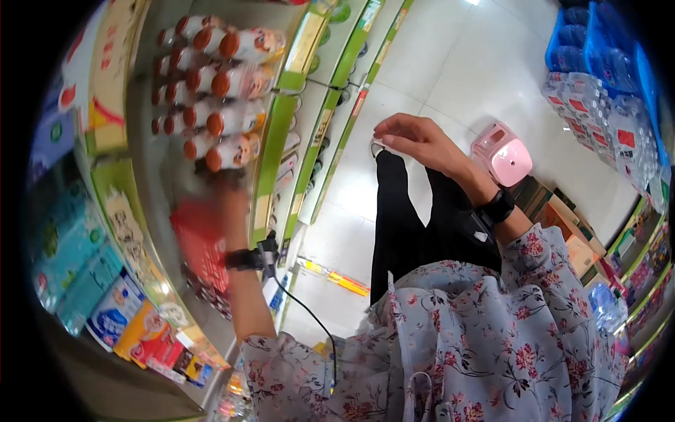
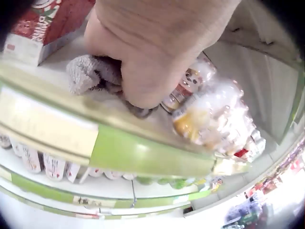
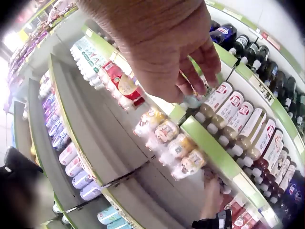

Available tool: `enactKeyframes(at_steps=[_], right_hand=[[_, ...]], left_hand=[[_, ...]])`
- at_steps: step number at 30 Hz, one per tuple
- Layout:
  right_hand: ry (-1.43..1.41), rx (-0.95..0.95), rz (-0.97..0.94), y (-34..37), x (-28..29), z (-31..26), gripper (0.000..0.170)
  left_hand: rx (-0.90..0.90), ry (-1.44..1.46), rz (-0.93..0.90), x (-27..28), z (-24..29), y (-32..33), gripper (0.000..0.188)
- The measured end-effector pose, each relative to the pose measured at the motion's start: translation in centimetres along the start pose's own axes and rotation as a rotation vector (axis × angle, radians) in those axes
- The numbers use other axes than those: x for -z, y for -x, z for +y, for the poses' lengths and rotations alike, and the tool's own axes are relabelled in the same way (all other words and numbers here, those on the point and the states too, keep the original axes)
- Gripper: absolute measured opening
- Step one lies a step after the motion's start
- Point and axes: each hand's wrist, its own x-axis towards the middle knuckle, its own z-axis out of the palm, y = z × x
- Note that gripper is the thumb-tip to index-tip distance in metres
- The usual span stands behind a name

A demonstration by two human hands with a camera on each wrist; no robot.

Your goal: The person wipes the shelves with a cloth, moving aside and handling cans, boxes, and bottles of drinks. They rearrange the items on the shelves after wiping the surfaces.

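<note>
In the left wrist view my left hand [image 2: 157, 47] grips a bunched grey cloth [image 2: 88, 74] against the shelf surface. The head view shows that hand [image 1: 226, 204] blurred, beside shrink-wrapped small bottles [image 1: 235, 119] with orange caps. A red carton [image 1: 200, 235] stands on its other side, close to the wrist. My right hand [image 1: 422, 144] hangs in the air over the aisle floor, its fingers loosely bent with nothing in them. In the right wrist view the right hand [image 3: 167, 52] overlaps shelves of drink bottles [image 3: 238, 112].
A green shelf edge [image 1: 274, 151] runs along the left hand's shelf. On the floor stand a pink stool [image 1: 506, 158] and cardboard boxes [image 1: 566, 218]. Wrapped water bottles [image 1: 590, 105] and a blue crate [image 1: 598, 42] are at the far right. A cable [image 1: 316, 316] hangs from the left wrist.
</note>
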Motion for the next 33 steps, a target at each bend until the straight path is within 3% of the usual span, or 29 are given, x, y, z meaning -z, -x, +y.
enactKeyframes(at_steps=[5,8,15,20,21,22,24,27,29,33], right_hand=[[0.021,-0.022,0.152,1.3,2.5,1.6,0.027],[0.043,-0.058,0.2,2.2,3.0,2.0,0.028],[0.035,-0.114,0.224,4.1,2.6,2.2,0.023],[-0.018,-0.105,0.235,5.0,3.1,1.1,0.022],[-0.07,-0.074,0.22,5.0,3.5,1.1,0.022],[-0.056,-0.063,0.202,4.9,3.9,0.7,0.022],[-0.031,-0.045,0.175,4.9,4.7,-0.1,0.022],[0.064,0.004,0.132,4.4,5.9,-0.5,0.023],[0.118,0.015,0.114,4.7,6.6,-0.6,0.024],[0.158,-0.025,0.128,4.9,7.0,-0.3,0.025]], left_hand=[[-0.134,0.499,0.032,3.3,-1.1,-6.3,0.062],[0.032,0.423,0.046,4.2,-2.4,-9.2,0.057],[-0.022,0.454,0.047,5.4,-3.8,-13.4,0.053],[-0.195,0.533,0.066,3.2,-2.7,-8.6,0.051],[-0.293,0.385,0.09,2.7,-2.3,-6.8,0.05],[-0.431,-0.001,0.185,2.6,-1.6,-5.3,0.049],[-0.463,-0.428,0.162,2.0,-1.9,-2.7,0.051],[-0.101,-0.36,-0.117,0.6,-1.6,0.9,0.056],[0.23,-0.116,-0.257,1.7,3.1,3.4,0.055],[0.022,-0.141,-0.026,0.2,3.3,5.2,0.048]])
